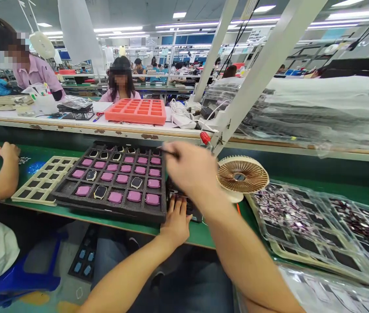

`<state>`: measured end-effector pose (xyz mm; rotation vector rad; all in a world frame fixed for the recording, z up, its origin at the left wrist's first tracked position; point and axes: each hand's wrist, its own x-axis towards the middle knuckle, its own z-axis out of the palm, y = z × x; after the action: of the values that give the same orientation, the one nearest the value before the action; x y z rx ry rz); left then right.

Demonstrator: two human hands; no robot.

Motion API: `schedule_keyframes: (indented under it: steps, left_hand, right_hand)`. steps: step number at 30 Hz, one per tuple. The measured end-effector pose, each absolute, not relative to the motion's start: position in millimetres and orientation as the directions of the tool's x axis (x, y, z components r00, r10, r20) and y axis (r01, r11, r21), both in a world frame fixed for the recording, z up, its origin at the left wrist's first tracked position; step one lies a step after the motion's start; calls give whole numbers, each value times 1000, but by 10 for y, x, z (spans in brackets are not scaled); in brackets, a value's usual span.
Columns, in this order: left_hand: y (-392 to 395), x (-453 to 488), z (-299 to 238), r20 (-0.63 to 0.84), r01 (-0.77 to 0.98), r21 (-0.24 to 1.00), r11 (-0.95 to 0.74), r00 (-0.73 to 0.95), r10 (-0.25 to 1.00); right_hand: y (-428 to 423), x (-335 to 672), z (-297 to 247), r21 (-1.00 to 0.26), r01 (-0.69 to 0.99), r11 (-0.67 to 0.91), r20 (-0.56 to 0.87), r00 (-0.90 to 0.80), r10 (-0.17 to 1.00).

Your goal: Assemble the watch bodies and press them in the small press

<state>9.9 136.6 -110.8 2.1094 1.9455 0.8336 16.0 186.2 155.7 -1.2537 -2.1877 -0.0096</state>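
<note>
My left hand (pixel 175 221) lies palm down with its fingers stretched over a dark fixture (pixel 196 213) at the table's front edge. My right hand (pixel 191 167), blurred, is closed above it, and a thin dark pointed tool (pixel 169 151) sticks out from its fingers to the left. What kind of tool it is does not show. Beside both hands stands a black foam tray (pixel 111 209) with watch-shaped pieces in its compartments. Most carry a purple cover (pixel 134 196); several show a dark watch face (pixel 100 191). Behind my right wrist is a red ribbed handle (pixel 205 138).
A round fan (pixel 241 174) stands right of my right arm. Clear trays of small purple parts (pixel 282 204) lie farther right. A cream tray (pixel 37 184) and a co-worker's hands (pixel 8 151) are at left. An orange foam tray (pixel 135 111) rests on the shelf.
</note>
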Motion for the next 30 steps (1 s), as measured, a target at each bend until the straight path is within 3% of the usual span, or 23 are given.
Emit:
schedule_keyframes:
  steps: [2,4,7,9,10,13,15,17,21,24,27,30]
  left_hand:
    - [1361,105,-1103,300,870,472,-144,-5,954]
    - [1348,107,-1089,307,869,474,-145,-8,952]
    - [1339,99,-1054,318,870,471,-148,-10,948]
    - [1346,84,-1021,328,870,467,-156,-7,945]
    - [1347,75,-1002,334,870,465,-162,-3,942]
    - [1278,75,-949,365,867,461,-190,10,931]
    - [1112,111,-928,391,861,461,-217,23,920]
    - [821,155,-910,415,848,457,-270,65,907]
    - [79,79,-734,532,705,447,-551,286,797]
    - [-139,-207,-362,617,654,427,-625,295,730]
    - [277,-639,112,591,801,397,-448,151,792]
    - [1178,-1081,474,444,922,356,-156,-20,896]
  right_hand:
    - [2052,560,1718,-315,831,457,663,-151,733]
    - [2400,811,1810,-339,850,403,665,-86,742]
    - [2908,917,1850,-396,830,392,406,-224,886]
    - [3058,895,1849,-477,778,409,248,-327,912]
    - [3060,882,1842,-516,745,423,237,-351,906]
    - [2823,898,1773,-545,655,524,477,-272,836]
    - [2537,958,1651,-497,589,638,684,-186,705]
    - [2225,1030,1443,-449,518,728,801,-128,585]
    - [1749,1126,840,-465,388,796,842,-85,533]
    - [1595,1152,475,-508,307,805,828,-83,554]
    - [1511,1182,348,-550,291,783,807,-57,588]
    - [1371,1239,317,-679,250,690,733,180,656]
